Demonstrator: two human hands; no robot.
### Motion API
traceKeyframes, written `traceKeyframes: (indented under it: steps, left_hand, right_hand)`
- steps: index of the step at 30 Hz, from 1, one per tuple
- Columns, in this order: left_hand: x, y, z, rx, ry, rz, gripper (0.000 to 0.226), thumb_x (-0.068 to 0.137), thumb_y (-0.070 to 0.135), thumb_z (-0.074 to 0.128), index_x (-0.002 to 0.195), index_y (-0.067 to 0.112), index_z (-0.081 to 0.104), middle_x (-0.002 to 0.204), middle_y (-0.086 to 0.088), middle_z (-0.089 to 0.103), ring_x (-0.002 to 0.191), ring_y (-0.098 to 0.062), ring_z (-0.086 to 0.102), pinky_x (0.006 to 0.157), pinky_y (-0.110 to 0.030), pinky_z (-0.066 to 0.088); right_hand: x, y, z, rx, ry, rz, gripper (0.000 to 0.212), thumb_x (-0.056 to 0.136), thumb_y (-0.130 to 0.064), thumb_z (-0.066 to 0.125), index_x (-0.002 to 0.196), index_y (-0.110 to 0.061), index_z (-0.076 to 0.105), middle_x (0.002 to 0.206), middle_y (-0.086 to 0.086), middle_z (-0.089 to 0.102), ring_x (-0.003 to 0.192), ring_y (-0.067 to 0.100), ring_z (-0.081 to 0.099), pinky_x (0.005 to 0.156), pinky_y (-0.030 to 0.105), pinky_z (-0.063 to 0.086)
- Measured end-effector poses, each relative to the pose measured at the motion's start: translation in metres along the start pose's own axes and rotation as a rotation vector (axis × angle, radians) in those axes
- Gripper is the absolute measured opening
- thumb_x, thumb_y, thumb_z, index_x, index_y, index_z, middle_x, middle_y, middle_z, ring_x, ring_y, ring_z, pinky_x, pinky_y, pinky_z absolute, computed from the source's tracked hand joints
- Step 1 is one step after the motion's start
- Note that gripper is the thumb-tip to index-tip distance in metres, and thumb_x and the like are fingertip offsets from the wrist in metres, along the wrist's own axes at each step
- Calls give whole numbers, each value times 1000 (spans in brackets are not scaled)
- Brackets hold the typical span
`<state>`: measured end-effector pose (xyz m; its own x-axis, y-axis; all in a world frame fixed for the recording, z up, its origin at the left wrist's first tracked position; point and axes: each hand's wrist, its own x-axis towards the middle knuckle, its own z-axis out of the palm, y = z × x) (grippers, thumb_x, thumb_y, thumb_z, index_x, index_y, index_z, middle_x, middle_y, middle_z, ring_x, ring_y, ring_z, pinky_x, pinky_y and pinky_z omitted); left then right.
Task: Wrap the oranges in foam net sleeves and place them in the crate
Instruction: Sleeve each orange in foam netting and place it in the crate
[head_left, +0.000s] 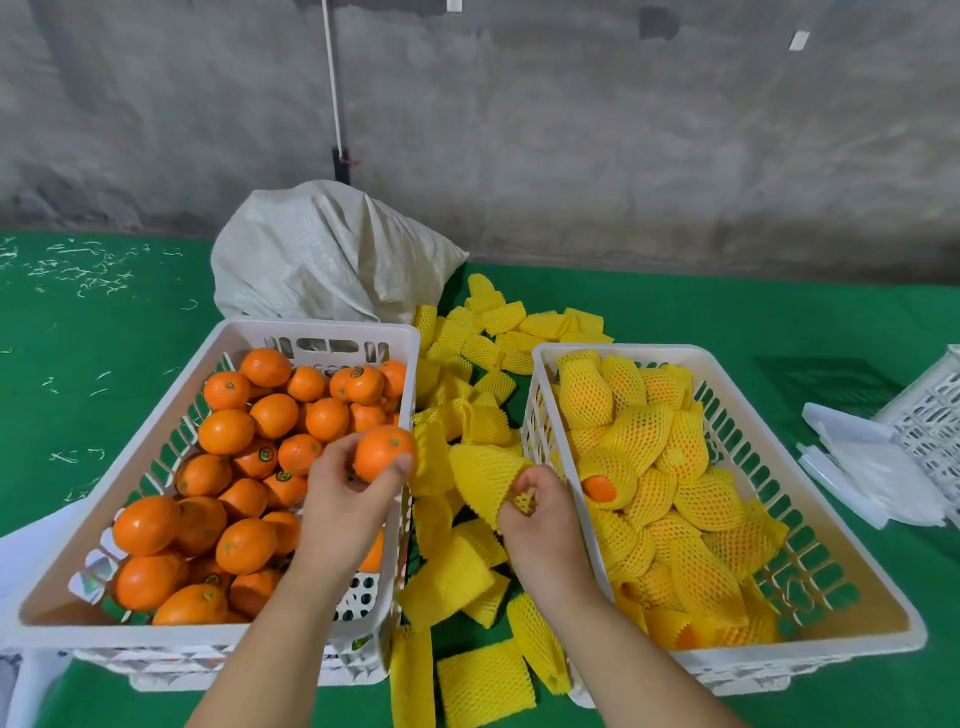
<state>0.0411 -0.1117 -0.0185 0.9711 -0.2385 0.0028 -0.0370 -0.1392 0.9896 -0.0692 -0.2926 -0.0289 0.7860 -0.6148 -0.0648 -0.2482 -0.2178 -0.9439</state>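
My left hand grips an orange above the left crate; my right hand pinches a yellow foam sleeve beside the right crate.

The one camera sat on the person's head, looking forward and steeply down over the green table, close enough that both forearms ran in from the bottom edge. Beyond the table's far edge it faced a grey wall. Its wide lens bowed the table's far edge.
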Motion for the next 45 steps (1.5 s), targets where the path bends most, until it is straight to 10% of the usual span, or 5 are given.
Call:
traceKeyframes:
  steps: [7,12,18,33,45]
  left_hand:
    - [-13,-1,45,-616,-408,-258,89,62,59,94,137,22,63,126,-14,71,96,-29,73,74,-34,61]
    - [-6,-10,33,-771,-591,-335,89,60,66,93,130,14,74,120,-16,72,64,-17,65,60,-28,61]
    - [-10,-8,35,-594,-583,-330,116,45,72,96,132,7,56,81,-15,70,57,-18,63,60,-27,58]
    - [-12,-8,46,-440,-433,-96,92,77,41,88,151,51,35,149,-3,50,126,-26,66,104,-49,57]
    - [-19,-14,49,-337,-537,-18,68,92,20,77,151,32,45,126,6,71,113,-29,71,98,-53,59]
  right_hand:
    - [13,-29,15,-12,56,-38,41,91,0,65,119,-27,50,108,-11,61,101,11,63,81,24,52]
    - [19,-19,13,-335,2,-130,68,96,-3,63,156,-19,35,156,-1,31,147,17,30,114,22,28]
    - [22,-7,9,-620,-237,-279,85,87,-44,79,155,-49,27,161,-22,-7,142,8,14,114,37,27]
    - [-4,-28,1,-305,134,-511,19,101,-17,62,113,-32,62,113,-15,60,104,4,60,85,32,56]
    - [-6,-23,-9,-307,167,-481,22,100,-7,62,116,-19,72,114,-6,62,107,13,62,88,25,54]
